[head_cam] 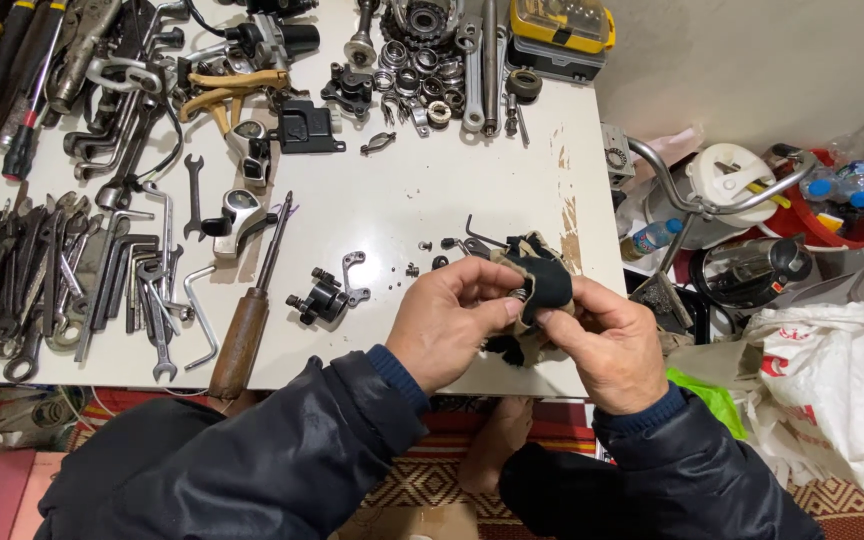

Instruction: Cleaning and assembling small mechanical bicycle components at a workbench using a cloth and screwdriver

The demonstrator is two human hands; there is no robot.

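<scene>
Both hands — left hand (449, 323), right hand (607, 345) — grip a dark rag (542, 280) around a small metal part (519, 294) over the white table (402, 220)

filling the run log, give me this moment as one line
left hand: pinches small metal part | right hand: holds dark rag around it | nearby: black bracket part, wooden-handled tool | surface: white table

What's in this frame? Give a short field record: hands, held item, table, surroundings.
left hand: pinches a small metal part against the rag
right hand: holds a dark rag bunched around the part
near hands: small black metal assembly, wooden-handled screwdriver, loose small screws
table: white, chipped right edge; wrenches at left, bearings at top
right of table: white plastic bag, kettle
</scene>
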